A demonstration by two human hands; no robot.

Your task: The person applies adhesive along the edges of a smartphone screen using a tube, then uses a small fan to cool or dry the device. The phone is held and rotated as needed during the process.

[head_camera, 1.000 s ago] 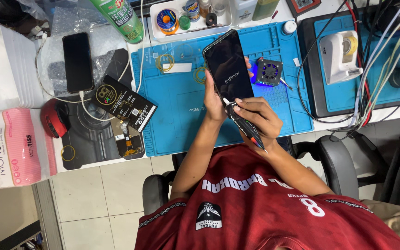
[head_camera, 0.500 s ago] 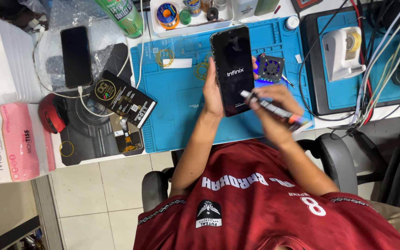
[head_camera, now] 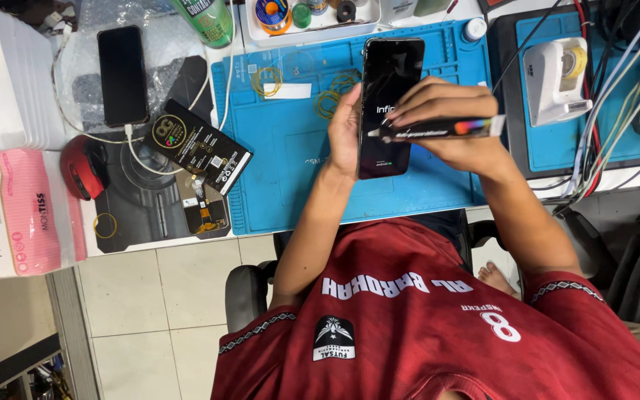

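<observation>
White tray [head_camera: 261, 30] holds solder spools [head_camera: 271, 12].

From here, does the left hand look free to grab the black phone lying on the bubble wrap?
Probably not right now: the left hand is holding the upright phone over the blue mat. The black phone lies uncovered, off to the side.
</observation>
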